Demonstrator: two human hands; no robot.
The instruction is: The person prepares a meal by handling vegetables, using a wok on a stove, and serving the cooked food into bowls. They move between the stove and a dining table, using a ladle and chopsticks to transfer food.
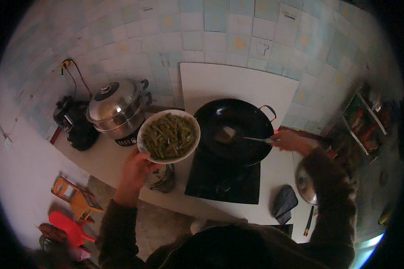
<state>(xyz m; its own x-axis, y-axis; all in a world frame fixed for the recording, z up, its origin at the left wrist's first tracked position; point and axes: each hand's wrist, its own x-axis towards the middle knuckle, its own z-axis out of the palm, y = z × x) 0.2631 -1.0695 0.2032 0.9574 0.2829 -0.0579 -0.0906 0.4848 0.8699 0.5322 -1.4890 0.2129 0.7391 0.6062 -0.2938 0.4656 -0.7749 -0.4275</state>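
My left hand (139, 168) grips the near rim of a white bowl (198, 132) full of cooked green beans (168, 136), held up just left of the wok. My right hand (289, 140) is closed around the handle of a metal spatula (252, 138), whose blade rests low in the large black wok (245, 151). A little brownish liquid seems to lie around the blade. The wok stands on a black induction cooktop (225, 185). Below the bowl, partly hidden by it, is a round container (165, 181).
A lidded steel steamer pot (116, 104) and a black appliance (82, 136) stand at the left. A white board (235, 80) leans on the tiled wall. At right lie a dark folded cloth (285, 201), a metal lid (306, 186) and a black-handled utensil (309, 220); packed shelves (367, 121) stand beyond.
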